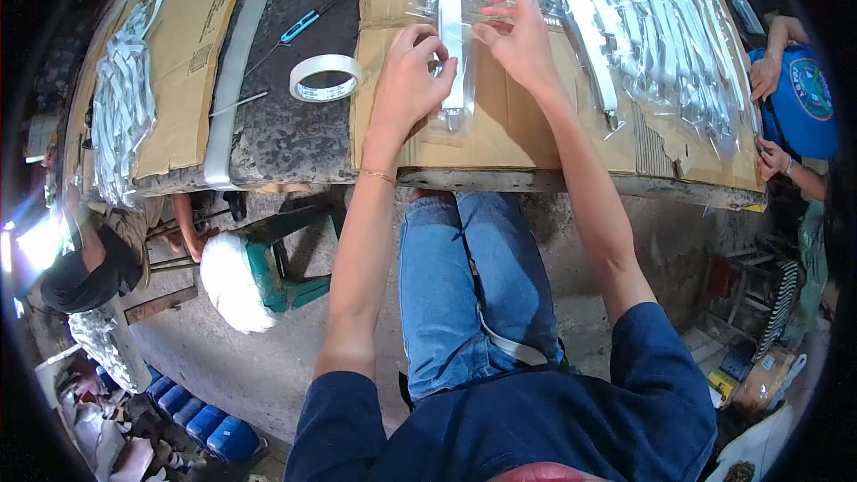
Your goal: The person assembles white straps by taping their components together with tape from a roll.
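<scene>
A white strap (452,13) in a clear plastic sleeve (457,121) lies lengthwise on the cardboard before me, with a metal clip at its near end. My left hand (415,73) is at the strap's left edge, its fingers curled and the thumb and forefinger closed on the plastic sleeve. Across the strap, my right hand (518,40) is held with thumb and fingers apart, near the sleeve's right edge; I see nothing gripped in it. Beyond and to the right spreads a pile of bagged white straps (661,36).
Left of my hands are a roll of clear tape (326,78) and a blue cutter knife (302,27). Another heap of white straps (123,107) lies on cardboard at far left. A co-worker's hands (766,76) are at the table's right edge. A wrapped stool (237,281) stands below.
</scene>
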A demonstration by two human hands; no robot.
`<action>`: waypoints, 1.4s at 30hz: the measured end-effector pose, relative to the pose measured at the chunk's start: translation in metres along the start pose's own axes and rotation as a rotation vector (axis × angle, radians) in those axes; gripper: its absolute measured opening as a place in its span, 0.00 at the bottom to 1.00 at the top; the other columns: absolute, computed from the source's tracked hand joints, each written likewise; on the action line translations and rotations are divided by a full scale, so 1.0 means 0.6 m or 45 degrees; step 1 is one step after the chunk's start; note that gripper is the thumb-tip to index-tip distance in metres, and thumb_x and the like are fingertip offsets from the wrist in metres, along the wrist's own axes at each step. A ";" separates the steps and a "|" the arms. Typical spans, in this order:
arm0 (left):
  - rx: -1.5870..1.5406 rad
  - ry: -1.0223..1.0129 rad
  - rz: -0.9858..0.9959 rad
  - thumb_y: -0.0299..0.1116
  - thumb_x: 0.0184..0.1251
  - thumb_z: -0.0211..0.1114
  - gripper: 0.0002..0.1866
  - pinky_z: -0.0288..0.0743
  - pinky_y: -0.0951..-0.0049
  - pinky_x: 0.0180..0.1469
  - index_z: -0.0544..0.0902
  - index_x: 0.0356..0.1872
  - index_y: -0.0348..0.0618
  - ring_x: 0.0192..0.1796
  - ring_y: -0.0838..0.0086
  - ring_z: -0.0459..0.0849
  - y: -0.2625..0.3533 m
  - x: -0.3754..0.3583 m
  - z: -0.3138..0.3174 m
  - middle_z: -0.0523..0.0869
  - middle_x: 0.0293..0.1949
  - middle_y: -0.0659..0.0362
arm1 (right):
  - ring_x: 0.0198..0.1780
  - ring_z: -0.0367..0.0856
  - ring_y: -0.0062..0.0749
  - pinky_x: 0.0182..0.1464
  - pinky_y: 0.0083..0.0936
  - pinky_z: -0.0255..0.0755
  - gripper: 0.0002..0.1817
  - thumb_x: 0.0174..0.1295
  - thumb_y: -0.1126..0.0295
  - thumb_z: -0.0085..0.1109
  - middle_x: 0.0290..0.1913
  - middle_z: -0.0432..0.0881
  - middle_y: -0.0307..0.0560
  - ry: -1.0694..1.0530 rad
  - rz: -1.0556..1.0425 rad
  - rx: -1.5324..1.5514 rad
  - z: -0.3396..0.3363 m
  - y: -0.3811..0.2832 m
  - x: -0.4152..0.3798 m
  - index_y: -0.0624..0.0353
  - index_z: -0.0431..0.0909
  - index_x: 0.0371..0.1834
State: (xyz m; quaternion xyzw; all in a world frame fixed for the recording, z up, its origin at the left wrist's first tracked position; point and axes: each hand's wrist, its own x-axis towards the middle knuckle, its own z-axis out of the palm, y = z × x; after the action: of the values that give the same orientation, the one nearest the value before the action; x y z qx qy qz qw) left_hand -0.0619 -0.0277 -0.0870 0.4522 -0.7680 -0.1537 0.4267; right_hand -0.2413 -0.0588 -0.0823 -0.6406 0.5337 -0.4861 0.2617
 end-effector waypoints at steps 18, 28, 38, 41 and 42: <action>0.101 0.120 0.083 0.28 0.55 0.64 0.09 0.72 0.62 0.57 0.85 0.37 0.38 0.55 0.56 0.77 -0.004 -0.002 0.005 0.79 0.51 0.50 | 0.43 0.84 0.25 0.48 0.23 0.77 0.15 0.58 0.75 0.63 0.44 0.81 0.42 -0.288 -0.176 0.351 0.047 0.025 0.036 0.63 0.73 0.48; 0.161 0.047 0.202 0.26 0.54 0.63 0.09 0.74 0.64 0.55 0.84 0.36 0.36 0.51 0.60 0.81 -0.006 -0.003 0.009 0.85 0.45 0.55 | 0.36 0.82 0.23 0.43 0.21 0.77 0.11 0.65 0.71 0.60 0.35 0.83 0.44 -0.156 0.188 0.971 0.032 0.036 0.055 0.66 0.78 0.47; 0.184 0.063 0.216 0.28 0.56 0.61 0.09 0.71 0.63 0.57 0.83 0.37 0.35 0.56 0.60 0.80 -0.009 -0.004 0.012 0.85 0.46 0.54 | 0.32 0.77 0.19 0.38 0.17 0.73 0.09 0.64 0.72 0.59 0.34 0.83 0.39 -0.708 0.041 0.037 -0.021 -0.023 0.114 0.65 0.82 0.43; 0.197 0.073 0.202 0.28 0.56 0.60 0.10 0.72 0.63 0.55 0.83 0.37 0.35 0.53 0.60 0.81 -0.008 -0.005 0.011 0.85 0.46 0.53 | 0.34 0.79 0.25 0.40 0.23 0.75 0.07 0.62 0.71 0.61 0.32 0.83 0.41 -0.896 -0.036 -0.163 -0.015 -0.039 0.137 0.61 0.83 0.40; 0.182 0.037 0.183 0.28 0.56 0.60 0.10 0.72 0.62 0.54 0.82 0.37 0.35 0.52 0.60 0.82 -0.009 -0.005 0.010 0.85 0.45 0.53 | 0.35 0.81 0.31 0.41 0.27 0.75 0.07 0.59 0.71 0.61 0.32 0.84 0.46 -0.934 -0.241 -0.247 -0.015 -0.042 0.143 0.62 0.83 0.37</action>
State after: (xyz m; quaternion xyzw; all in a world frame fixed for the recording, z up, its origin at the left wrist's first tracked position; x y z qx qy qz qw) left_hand -0.0633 -0.0292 -0.0952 0.4272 -0.8013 -0.0610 0.4144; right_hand -0.2423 -0.1302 -0.0275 -0.8401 0.3867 -0.1940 0.3273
